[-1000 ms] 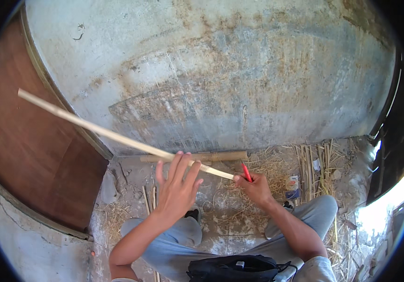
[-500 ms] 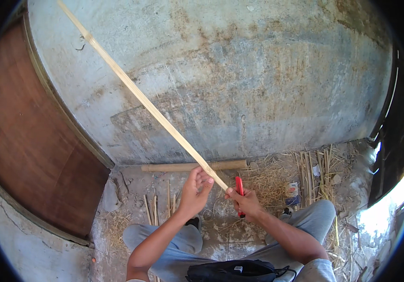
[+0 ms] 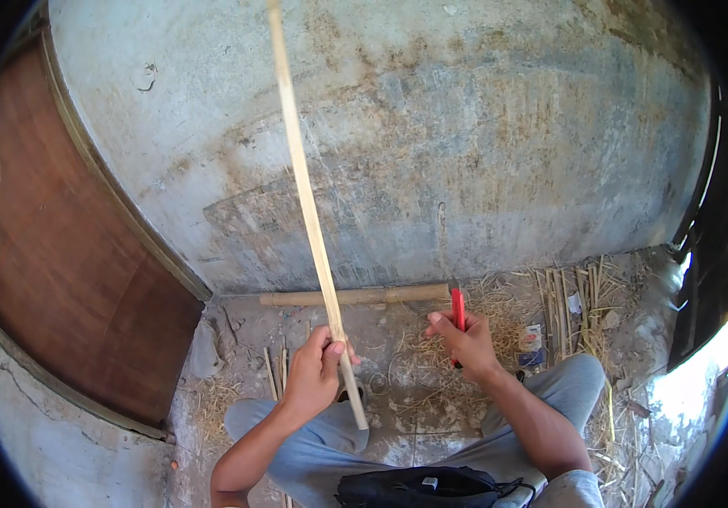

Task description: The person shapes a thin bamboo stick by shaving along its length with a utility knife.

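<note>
One long pale bamboo strip [image 3: 309, 212] is now standing nearly upright against the stained concrete wall [image 3: 466, 144], its top running out of the picture's upper edge. A second ago it was lying almost level, pointing off to the left; half a second ago it was slanting steeply; now it is rising close to vertical, so the strip is being swung up and turned end for end in the hands. To my eye that means the work is passing from one stretch of the strip to another, though which face is being presented I cannot tell.

Behind it, a thicker bamboo pole [image 3: 355, 296] is lying flat on the ground [image 3: 398, 398] along the foot of the wall, just as it was lying earlier. A brown wooden panel [image 3: 51, 254] is filling the left side.

Lower down, the left hand [image 3: 313, 377] is wrapping its fingers tight around the strip near its bottom end, which is hanging just above the person's knees; a second ago that hand was spread open under the strip. The right hand [image 3: 464, 343] is now apart from the strip, fingers curled firmly around a red-handled tool [image 3: 457, 309], whose blade is pointing up and away. Dry straw and short splints [image 3: 567, 296] are lying scattered to the right.
</note>
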The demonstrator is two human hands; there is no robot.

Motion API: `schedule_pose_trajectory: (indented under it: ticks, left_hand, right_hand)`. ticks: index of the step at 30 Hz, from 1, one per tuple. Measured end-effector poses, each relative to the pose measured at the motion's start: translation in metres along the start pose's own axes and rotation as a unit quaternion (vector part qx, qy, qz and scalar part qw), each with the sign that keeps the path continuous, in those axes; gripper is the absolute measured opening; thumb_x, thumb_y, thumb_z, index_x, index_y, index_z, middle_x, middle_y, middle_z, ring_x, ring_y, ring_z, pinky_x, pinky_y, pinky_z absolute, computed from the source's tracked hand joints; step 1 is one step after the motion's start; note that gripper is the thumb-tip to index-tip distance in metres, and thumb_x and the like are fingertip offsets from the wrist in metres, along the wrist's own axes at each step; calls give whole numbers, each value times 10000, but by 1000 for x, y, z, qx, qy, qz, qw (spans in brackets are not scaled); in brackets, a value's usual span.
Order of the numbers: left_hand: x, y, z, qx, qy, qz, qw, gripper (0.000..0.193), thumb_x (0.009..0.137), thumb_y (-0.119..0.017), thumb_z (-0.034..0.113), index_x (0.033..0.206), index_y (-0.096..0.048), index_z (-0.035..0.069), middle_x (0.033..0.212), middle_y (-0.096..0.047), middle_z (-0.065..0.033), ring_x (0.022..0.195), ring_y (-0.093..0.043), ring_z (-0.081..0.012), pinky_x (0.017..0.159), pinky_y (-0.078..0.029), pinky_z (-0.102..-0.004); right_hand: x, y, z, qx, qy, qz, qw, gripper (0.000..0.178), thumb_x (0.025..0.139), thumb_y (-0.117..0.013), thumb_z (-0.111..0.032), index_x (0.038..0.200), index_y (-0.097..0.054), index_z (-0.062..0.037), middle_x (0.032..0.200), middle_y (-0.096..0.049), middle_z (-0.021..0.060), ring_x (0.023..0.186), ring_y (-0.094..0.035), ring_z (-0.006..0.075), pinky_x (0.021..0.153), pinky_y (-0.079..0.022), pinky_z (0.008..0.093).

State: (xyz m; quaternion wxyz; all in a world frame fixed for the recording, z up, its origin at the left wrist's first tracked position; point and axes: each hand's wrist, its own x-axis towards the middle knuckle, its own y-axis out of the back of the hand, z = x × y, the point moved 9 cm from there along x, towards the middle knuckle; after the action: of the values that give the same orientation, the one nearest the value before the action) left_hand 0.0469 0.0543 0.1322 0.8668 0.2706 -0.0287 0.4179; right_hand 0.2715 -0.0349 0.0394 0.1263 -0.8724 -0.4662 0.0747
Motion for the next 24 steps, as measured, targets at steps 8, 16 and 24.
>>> schedule_pose_trajectory:
  ticks: [8,16,24]
  left_hand:
    - [-60,30,-4,-90,52,51,993,162,1047,-457,129,1062,-553,-1,745,-542,-6,592,-489,-67,548,-416,-226]
    - [-150,38,-60,-87,120,111,983,208,1033,-518,134,995,-631,-36,730,-588,-17,638,-488,-48,581,-403,-204]
    - [-215,53,-91,-30,174,103,979,136,982,-595,100,945,-643,-22,769,-621,-43,729,-574,-113,668,-462,-255]
  right_hand:
    - [1,5,-34,63,47,-2,997,299,955,-677,-292,1020,-701,-1,816,-714,44,421,-403,17,386,-311,221]
    - [8,-2,-37,104,46,14,993,387,987,-625,-309,1184,-643,24,1031,-734,120,433,-401,15,402,-318,218]
    - [17,11,-30,162,39,92,982,494,1017,-553,-394,1235,-599,47,1170,-696,139,433,-374,26,403,-324,214]
